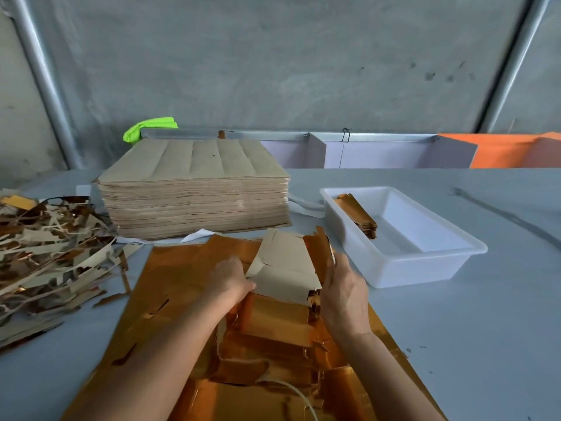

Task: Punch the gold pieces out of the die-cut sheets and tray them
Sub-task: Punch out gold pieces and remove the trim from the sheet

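Between our two hands a punched-out piece (283, 265) stands tilted, brown back toward us, above the gold die-cut sheet (182, 281). Our left hand (229, 279) pinches its left edge with curled fingers; our right hand (341, 285) grips its right edge. Just right of that grip the white tray (425, 262) holds a stack of gold pieces (359, 215). Beyond our hands stands the stack of uncut sheets (194, 189); scrap strips (51, 253) lie far left.

Scrap pile (45, 256) left of the sheet stack (194, 189) cut by the left edge, gold sheet (170, 287) before the stack cut by the bottom edge, left hand (227, 279) fingertips hidden behind a lifted piece (285, 265).
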The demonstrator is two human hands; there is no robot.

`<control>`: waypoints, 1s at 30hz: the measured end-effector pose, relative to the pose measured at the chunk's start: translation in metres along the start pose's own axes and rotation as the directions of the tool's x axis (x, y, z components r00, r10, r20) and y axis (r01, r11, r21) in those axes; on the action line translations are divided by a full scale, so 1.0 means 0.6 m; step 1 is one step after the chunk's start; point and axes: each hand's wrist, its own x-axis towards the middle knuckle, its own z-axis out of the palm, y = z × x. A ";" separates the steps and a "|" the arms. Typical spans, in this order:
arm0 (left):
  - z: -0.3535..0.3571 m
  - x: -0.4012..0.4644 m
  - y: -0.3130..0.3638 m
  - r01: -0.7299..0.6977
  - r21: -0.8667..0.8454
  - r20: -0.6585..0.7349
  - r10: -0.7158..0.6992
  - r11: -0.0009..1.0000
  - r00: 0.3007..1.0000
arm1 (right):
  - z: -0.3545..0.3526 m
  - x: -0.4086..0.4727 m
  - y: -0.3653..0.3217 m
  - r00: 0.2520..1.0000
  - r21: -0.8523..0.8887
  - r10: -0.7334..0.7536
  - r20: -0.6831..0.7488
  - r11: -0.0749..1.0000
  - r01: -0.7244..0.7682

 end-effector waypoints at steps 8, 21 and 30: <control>-0.036 0.013 -0.006 0.229 -0.228 0.231 -0.176 0.946 0.957 | 0.008 0.008 0.013 1.000 -0.002 -0.009 -0.027 1.000 0.009; -0.093 -0.056 0.018 0.256 -0.767 0.468 0.241 0.588 0.850 | 0.010 -0.003 -0.014 0.974 -0.010 -0.219 0.056 0.976 0.219; -0.100 -0.099 0.055 0.249 -0.854 0.407 0.288 0.457 0.867 | -0.004 -0.019 0.002 0.901 0.187 -0.410 0.140 0.905 0.383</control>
